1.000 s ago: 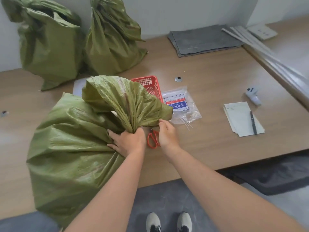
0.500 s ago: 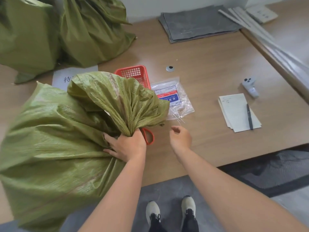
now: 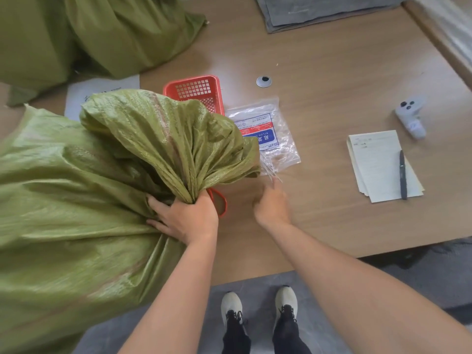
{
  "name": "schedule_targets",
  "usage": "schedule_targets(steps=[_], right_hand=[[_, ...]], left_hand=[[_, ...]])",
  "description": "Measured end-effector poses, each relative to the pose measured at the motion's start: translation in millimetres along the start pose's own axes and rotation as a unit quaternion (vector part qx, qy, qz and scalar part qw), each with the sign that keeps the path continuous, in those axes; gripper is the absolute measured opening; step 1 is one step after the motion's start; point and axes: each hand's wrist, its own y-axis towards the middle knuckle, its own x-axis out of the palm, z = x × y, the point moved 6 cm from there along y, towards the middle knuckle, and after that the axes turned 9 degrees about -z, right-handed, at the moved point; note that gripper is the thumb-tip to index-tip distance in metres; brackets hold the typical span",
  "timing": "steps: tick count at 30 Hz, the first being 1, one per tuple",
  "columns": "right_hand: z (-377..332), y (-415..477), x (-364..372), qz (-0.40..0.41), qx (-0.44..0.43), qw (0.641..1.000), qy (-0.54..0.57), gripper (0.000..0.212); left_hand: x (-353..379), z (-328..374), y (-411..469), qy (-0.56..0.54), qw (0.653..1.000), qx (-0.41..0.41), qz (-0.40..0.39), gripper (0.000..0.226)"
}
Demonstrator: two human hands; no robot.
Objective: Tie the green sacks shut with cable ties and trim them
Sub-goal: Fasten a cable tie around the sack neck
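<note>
A large green woven sack point(image 3: 63, 213) lies on the wooden table at the left, its mouth bunched into a neck. My left hand point(image 3: 187, 221) grips that gathered neck. Red-handled scissors point(image 3: 219, 200) lie partly hidden under the neck and my left hand. A clear plastic bag of cable ties point(image 3: 265, 134) lies to the right of the sack, with a few loose ties point(image 3: 273, 175) poking out at its near end. My right hand point(image 3: 272, 203) hovers over the table just below those ties, fingers extended toward them, blurred and holding nothing.
Two more green sacks point(image 3: 102, 34) stand at the back left. A red basket point(image 3: 196, 92) sits behind the sack's neck. A notepad point(image 3: 375, 162) with a pen point(image 3: 403, 175) and a grey controller point(image 3: 411, 116) lie at the right. Grey mats point(image 3: 319, 8) lie at the back.
My right hand let go of the sack's neck and moved right and forward toward the loose cable ties. The view tilted down. My left hand kept its grip on the neck.
</note>
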Motion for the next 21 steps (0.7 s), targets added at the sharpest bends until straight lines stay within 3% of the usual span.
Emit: schedule_targets(steps=[3, 9, 11, 14, 21], right_hand=[[-1, 0, 8, 0.016, -0.001, 0.995, -0.102, 0.049], [-6, -5, 21, 0.023, -0.060, 0.974, -0.216, 0.024], [-10, -5, 8, 0.052, -0.071, 0.968, -0.235, 0.025], [-12, 9, -8, 0.044, -0.051, 0.983, -0.173, 0.021], [1, 33, -8, 0.103, 0.048, 0.993, -0.042, 0.013]], left_hand=[[5, 0, 4, 0.006, 1.000, 0.000, -0.001, 0.059], [5, 0, 6, -0.008, 1.000, 0.004, -0.007, 0.058], [3, 0, 7, -0.016, 1.000, -0.003, -0.012, 0.057], [0, 1, 4, -0.032, 0.999, -0.002, -0.012, 0.057], [-11, 4, -2, -0.097, 0.995, 0.009, -0.003, 0.084]])
